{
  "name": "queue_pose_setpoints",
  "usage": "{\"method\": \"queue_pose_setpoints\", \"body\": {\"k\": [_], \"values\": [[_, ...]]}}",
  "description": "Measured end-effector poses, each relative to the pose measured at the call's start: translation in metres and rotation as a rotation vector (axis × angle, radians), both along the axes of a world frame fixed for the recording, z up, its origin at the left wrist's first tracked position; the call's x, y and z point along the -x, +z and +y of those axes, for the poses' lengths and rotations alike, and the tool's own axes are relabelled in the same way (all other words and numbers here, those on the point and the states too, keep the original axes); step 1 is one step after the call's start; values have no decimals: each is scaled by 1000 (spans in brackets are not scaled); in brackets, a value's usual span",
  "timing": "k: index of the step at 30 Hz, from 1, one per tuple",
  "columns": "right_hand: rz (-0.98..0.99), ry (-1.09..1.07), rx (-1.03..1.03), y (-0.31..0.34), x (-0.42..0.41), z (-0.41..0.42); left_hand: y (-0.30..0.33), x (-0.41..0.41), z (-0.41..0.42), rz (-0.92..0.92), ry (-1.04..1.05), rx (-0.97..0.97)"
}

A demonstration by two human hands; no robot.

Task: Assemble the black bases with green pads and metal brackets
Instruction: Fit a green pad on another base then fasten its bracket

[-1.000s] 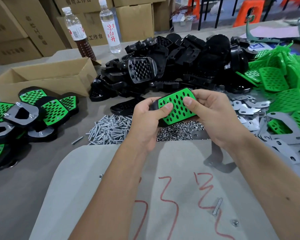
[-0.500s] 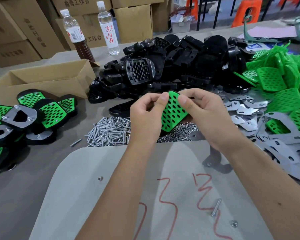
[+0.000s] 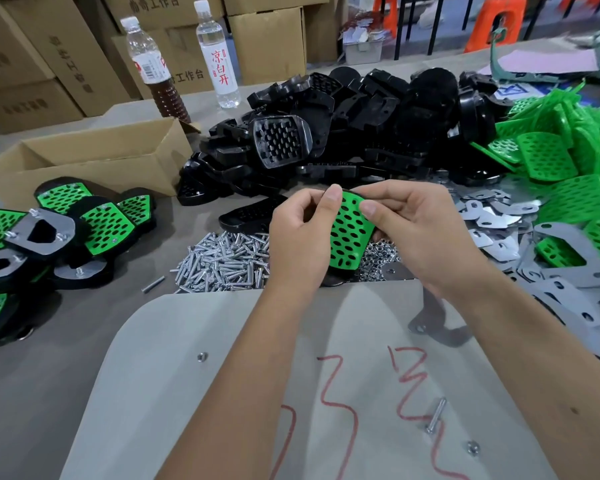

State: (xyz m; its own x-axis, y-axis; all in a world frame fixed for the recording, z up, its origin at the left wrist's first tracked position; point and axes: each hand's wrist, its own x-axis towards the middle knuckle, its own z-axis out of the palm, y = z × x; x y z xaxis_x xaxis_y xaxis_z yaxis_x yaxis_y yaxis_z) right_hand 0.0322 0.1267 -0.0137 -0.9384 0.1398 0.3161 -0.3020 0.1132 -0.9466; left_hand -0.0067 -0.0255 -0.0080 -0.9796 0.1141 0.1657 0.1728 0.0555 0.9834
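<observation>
Both hands pinch one green pad (image 3: 347,233) seated on a black base (image 3: 333,279), of which only a dark lower edge shows under the left hand (image 3: 300,237). That hand's index fingertip presses the pad's upper edge at about twelve o'clock, while the right hand (image 3: 409,230) sets its thumb on the upper corner at one o'clock and curls its fingers behind. The pad's long axis runs steeply from twelve down to six, tilted toward the viewer. Judging by this, the pad is being pressed home, and a metal bracket (image 3: 437,327) lying at four o'clock, nearer the right hand, would come next.

Nearest, a pale board (image 3: 222,393) with red scrawl carries a loose screw (image 3: 436,415). Beyond the hands lie the screw heap (image 3: 222,261) at nine o'clock and nuts (image 3: 378,254). Finished assemblies (image 3: 66,230) sit far at nine, flat brackets (image 3: 492,220) and spare green pads (image 3: 568,174) at two to three, black bases (image 3: 361,126) heaped at twelve. Farther still stand two bottles (image 3: 219,53) and cardboard boxes (image 3: 267,39).
</observation>
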Motion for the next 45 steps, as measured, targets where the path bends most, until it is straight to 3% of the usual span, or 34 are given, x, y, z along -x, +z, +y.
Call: {"method": "queue_pose_setpoints", "body": {"k": [5, 12, 16, 24, 31, 36, 41, 45], "values": [[7, -48, -8, 0, 1, -2, 0, 1, -1, -122, -42, -122], [-208, -22, 95, 1, 0, -14, -3, 1, 1, -151, 85, -218], [-144, -59, 43, 3, 0, -13, -1, 2, 1, -215, 41, -274], [-140, -75, 147, 1, 4, -1, 4, 3, -17, -245, -293, -289], [-229, 16, 191, 0, 3, 3, 0, 1, -12, -330, -178, -272], [-224, 127, 282, 6, 0, 11, 1, 3, -14, -349, -239, -317], [-134, -101, 304, 2, 5, 1, -2, 2, -5, -309, -186, -258], [-92, -90, 405, 4, 4, 5, -2, 3, -7, -283, -198, -233]]}}
